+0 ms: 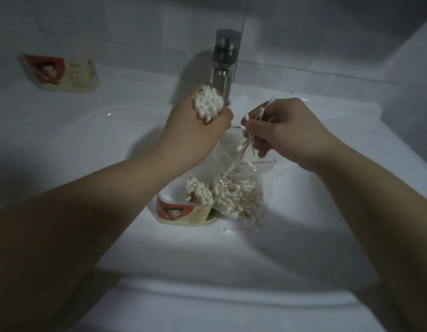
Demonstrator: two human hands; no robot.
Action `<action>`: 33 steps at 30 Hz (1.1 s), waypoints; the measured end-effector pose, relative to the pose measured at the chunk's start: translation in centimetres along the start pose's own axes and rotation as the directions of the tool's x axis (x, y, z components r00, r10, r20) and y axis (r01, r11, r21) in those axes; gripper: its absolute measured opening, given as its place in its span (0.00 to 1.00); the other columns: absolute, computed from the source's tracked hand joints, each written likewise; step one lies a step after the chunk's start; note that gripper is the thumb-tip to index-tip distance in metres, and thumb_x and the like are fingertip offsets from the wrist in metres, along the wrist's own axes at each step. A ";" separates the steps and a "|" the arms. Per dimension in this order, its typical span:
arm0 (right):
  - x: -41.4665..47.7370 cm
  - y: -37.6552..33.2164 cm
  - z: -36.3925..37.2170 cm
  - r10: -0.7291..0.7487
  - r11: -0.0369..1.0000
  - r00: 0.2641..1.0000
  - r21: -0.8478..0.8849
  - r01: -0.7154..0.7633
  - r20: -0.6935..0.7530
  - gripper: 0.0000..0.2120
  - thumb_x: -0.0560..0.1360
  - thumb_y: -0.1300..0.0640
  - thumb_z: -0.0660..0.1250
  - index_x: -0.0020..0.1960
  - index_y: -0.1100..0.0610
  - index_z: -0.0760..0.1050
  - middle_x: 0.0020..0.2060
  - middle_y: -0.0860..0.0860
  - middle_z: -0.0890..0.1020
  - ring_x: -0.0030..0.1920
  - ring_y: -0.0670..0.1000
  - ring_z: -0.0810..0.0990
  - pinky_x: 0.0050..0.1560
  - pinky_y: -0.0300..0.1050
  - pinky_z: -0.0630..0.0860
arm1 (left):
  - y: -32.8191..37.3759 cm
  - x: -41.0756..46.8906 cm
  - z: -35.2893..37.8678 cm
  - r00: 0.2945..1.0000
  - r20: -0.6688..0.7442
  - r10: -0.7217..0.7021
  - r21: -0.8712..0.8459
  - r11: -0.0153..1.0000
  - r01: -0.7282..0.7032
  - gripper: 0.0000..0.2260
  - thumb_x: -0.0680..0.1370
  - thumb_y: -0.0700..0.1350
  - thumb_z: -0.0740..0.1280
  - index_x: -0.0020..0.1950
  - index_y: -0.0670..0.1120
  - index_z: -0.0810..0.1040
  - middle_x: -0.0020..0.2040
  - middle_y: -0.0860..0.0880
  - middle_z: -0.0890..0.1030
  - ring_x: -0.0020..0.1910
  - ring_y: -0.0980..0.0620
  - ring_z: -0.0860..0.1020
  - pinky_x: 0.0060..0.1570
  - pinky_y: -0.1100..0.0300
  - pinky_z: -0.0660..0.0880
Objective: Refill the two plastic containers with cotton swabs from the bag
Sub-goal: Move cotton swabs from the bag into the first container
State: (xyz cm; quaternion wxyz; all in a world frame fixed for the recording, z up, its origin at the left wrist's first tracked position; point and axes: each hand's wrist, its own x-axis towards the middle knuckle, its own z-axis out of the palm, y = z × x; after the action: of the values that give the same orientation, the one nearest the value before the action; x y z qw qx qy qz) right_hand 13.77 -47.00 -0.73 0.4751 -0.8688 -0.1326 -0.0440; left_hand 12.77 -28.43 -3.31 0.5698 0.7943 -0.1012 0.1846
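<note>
Over white basin (303,212), steel tap (225,61), tiled wall (112,20), left hand (195,133) gripping swab bundle (209,104), right hand (286,130) pinching loose swabs (249,140)

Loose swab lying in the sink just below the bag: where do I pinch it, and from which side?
Pinch the loose swab near its free left end, coming straight down from above. It lies flat on the sink, running left to right, and its right end runs up against the bag, so that side is crowded.
</note>
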 end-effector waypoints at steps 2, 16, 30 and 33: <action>0.1 0.0 -0.2 -0.015 1.000 1.000 0.022 0.015 -0.025 0.06 0.79 0.62 0.70 0.46 0.65 0.82 0.38 0.65 0.84 0.32 0.57 0.82 0.37 0.51 0.83 | -0.2 0.1 0.1 0.999 0.028 -0.022 0.030 0.999 0.021 0.09 0.76 0.47 0.70 0.47 0.42 0.77 0.43 0.45 0.83 0.44 0.47 0.83 0.48 0.45 0.80; 0.1 0.5 1.1 -0.024 0.980 1.000 0.197 0.025 -0.008 0.06 0.79 0.65 0.68 0.49 0.70 0.79 0.34 0.63 0.82 0.31 0.59 0.84 0.34 0.48 0.81 | -0.4 -0.9 0.6 0.878 0.435 -0.200 -0.215 0.924 0.317 0.07 0.81 0.35 0.66 0.57 0.39 0.82 0.51 0.39 0.86 0.48 0.45 0.85 0.48 0.50 0.84; -0.2 0.1 0.5 -0.010 0.999 0.996 0.049 0.006 0.086 0.07 0.79 0.57 0.70 0.49 0.62 0.81 0.38 0.60 0.85 0.40 0.66 0.84 0.35 0.51 0.80 | -0.7 -0.6 0.4 0.842 0.513 -0.169 -0.165 0.943 0.289 0.09 0.79 0.32 0.66 0.55 0.41 0.82 0.49 0.42 0.87 0.40 0.51 0.83 0.34 0.60 0.77; -0.5 -0.1 0.4 -0.026 0.999 0.993 0.024 0.023 0.114 0.07 0.80 0.56 0.70 0.50 0.61 0.81 0.38 0.60 0.85 0.35 0.62 0.82 0.33 0.49 0.78 | -0.7 -0.6 0.3 0.845 0.512 -0.154 -0.148 0.953 0.263 0.10 0.78 0.30 0.66 0.53 0.42 0.83 0.48 0.43 0.87 0.40 0.50 0.83 0.34 0.59 0.77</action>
State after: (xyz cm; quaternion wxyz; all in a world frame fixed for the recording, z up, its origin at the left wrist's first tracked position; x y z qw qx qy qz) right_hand 13.22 -46.65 -0.95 0.4761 -0.8627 -0.1707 0.0013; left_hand 12.54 -28.53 -4.27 0.6230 0.7556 -0.1756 -0.1000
